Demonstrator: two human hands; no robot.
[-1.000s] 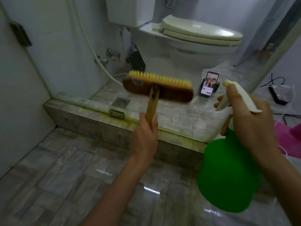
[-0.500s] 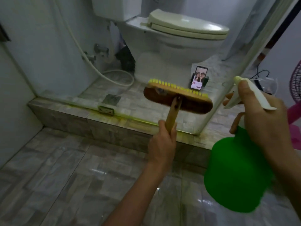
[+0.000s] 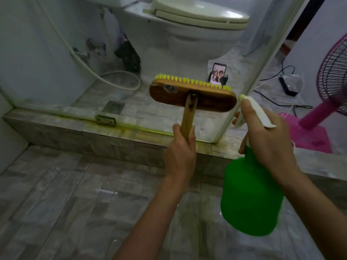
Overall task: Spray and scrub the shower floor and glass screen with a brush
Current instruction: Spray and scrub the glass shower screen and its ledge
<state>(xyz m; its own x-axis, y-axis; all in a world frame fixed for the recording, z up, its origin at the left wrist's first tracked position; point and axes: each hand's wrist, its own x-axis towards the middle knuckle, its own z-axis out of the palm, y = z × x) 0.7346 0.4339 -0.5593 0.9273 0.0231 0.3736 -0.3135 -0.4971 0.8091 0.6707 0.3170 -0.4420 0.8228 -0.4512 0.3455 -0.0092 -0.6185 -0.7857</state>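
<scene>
My left hand (image 3: 181,152) grips the wooden handle of a scrub brush (image 3: 191,95), held upright in the air with its yellow bristles facing away toward the glass screen (image 3: 47,59). My right hand (image 3: 266,139) holds a green spray bottle (image 3: 251,199) by its white trigger head, index finger on top near the nozzle. The bottle hangs to the right of the brush. Below lies the grey tiled shower floor (image 3: 65,194), wet and shiny. The screen stands on a tiled kerb (image 3: 90,136) with yellow-green staining along its base.
Behind the glass are a white toilet (image 3: 187,29), a hose (image 3: 105,79), a floor drain (image 3: 113,106) and a phone (image 3: 217,73) propped upright. The screen's white frame (image 3: 262,62) runs diagonally at right. Beyond it stand a pink fan (image 3: 328,91) and black cables (image 3: 281,85).
The view has shifted right and closer to the screen. The brush has risen slightly and steadied beside the spray nozzle. Both hands keep their grips.
</scene>
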